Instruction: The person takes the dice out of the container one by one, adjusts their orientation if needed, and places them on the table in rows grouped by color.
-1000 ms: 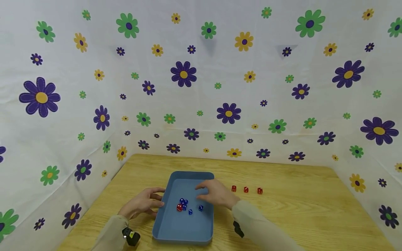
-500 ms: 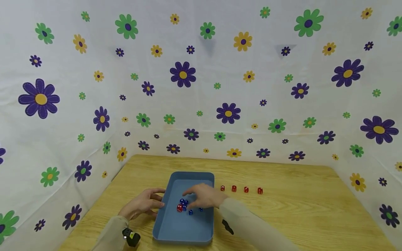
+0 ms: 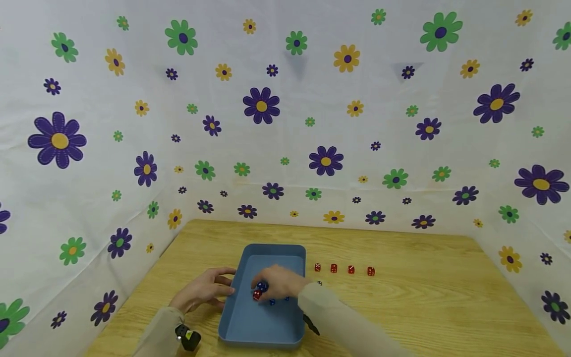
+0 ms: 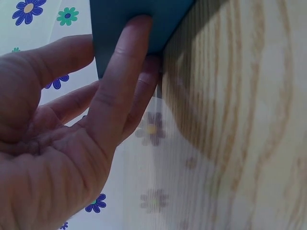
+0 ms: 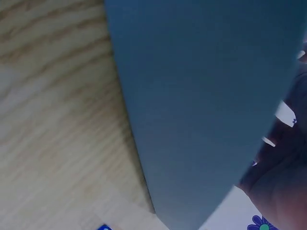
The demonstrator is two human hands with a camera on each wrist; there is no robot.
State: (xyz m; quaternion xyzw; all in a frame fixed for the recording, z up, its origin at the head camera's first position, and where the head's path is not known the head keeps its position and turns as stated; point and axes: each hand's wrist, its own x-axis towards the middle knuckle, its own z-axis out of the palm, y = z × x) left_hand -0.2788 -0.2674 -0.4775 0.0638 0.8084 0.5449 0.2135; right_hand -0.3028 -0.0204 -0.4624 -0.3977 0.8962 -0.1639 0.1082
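A shallow blue tray (image 3: 261, 337) lies on the table. Inside it are a red die (image 3: 257, 295) and several blue dice, including one blue die (image 3: 272, 301) in front of the right hand. My right hand (image 3: 278, 282) reaches over the right wall, its index finger and thumb spread around the red die and nearby blue dice. I see no die pinched. My left hand (image 3: 204, 289) rests against the tray's left side; in the left wrist view the fingers (image 4: 120, 76) touch the outer wall. The right wrist view shows mostly that outer wall (image 5: 192, 105), with the right hand dark beyond it.
Several red dice stand in a row right of the tray, from a left red die (image 3: 317, 267) to a right red die (image 3: 371, 271). A blue die (image 3: 318, 282) on the table is partly behind the right sleeve. A flower-print curtain (image 3: 325, 124) surrounds the wooden table (image 3: 401, 297).
The right hand has moved left and lower, from the tray's right wall to the red die. The leftmost table red die and a blue die came into view. The left hand stays put.
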